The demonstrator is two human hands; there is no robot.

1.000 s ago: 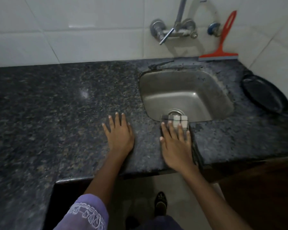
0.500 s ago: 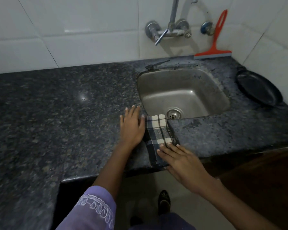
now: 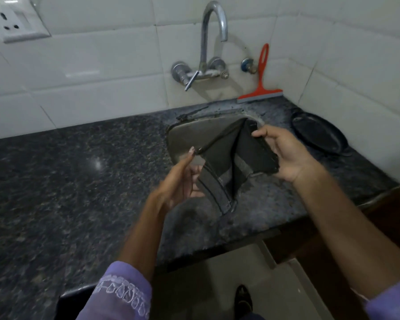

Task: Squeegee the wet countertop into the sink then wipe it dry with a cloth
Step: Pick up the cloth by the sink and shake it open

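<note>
One view only, worn on the person's head, looking forward and steeply down. It sits close over the dark speckled worktop (image 3: pixel 56 181), facing the white tiled wall (image 3: pixel 102 65) with the tap (image 3: pixel 211 38) near top centre. Wide-angle bend at the edges; the floor (image 3: pixel 217 285) shows at the bottom, beneath the worktop's front edge.

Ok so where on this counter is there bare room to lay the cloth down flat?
The wide countertop left of the sink is bare back to the tiled wall. The strip in front of the sink is free too. Right of the sink it is crowded: a black plate, with the red squeegee behind.
</note>
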